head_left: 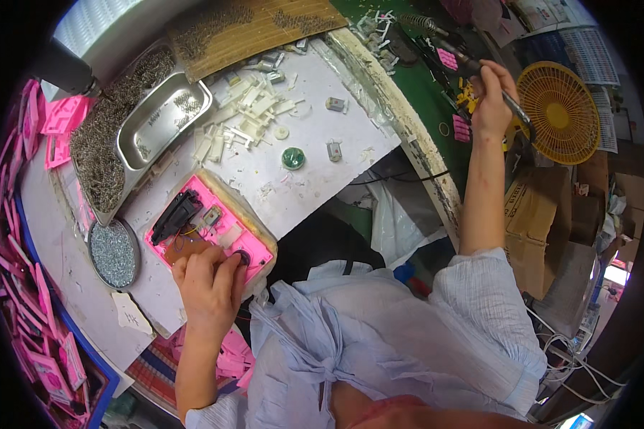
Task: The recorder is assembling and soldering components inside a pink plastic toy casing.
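My left hand [209, 286] is at the near edge of an open pink plastic housing [259, 247]. Its fingers are bent together, and the fingertips pinch a small dark round part [243, 256] at the housing's right side. Inside the housing sit a black moulded piece [177, 216], a small metal motor [212, 216] and thin wires. The housing lies on a pale padded block [229, 191]. Raised at the far right, my right hand [492, 100] is closed round the dark handle of a soldering iron [472, 66]. The iron points toward a coiled spring holder [416, 21].
White plastic parts [250, 107] are heaped on the table beyond the housing. Screws fill a metal tray [96, 154] and a round dish [113, 254] at left. A green tin [293, 158] stands mid-table; a power screwdriver [71, 71] hangs far left. A yellow basket [558, 114] is at right.
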Motion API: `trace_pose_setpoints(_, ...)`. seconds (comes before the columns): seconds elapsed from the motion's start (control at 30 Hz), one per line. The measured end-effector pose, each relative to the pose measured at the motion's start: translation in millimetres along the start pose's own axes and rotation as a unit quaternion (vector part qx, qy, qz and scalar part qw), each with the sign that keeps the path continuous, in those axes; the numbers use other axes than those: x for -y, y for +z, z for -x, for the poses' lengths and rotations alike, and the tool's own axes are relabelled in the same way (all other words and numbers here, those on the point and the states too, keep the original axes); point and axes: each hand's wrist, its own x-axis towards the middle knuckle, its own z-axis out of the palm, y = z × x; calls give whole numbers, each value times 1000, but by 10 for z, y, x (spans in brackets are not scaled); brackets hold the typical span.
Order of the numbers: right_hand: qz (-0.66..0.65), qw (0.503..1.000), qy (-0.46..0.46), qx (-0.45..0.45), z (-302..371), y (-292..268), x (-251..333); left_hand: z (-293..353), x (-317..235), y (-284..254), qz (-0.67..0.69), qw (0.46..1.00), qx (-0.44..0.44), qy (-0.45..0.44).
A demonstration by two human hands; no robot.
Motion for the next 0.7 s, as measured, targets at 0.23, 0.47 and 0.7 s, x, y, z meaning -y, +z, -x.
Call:
trace_pose_setpoints(0.23, 145, 989, 29, -28, -575, 346, -518, 163, -146, 81, -8, 995, -29, -97)
trace_pose_setpoints(0.47, -265, 909, 320, 37, -170, 165, -455, 440, 87, -38, 42, 978, -135, -152)
trace_pose_setpoints(0.7, 83, 905, 29, 417, 1780, 1885, 364, 237, 130, -44, 43, 995, -64, -65)
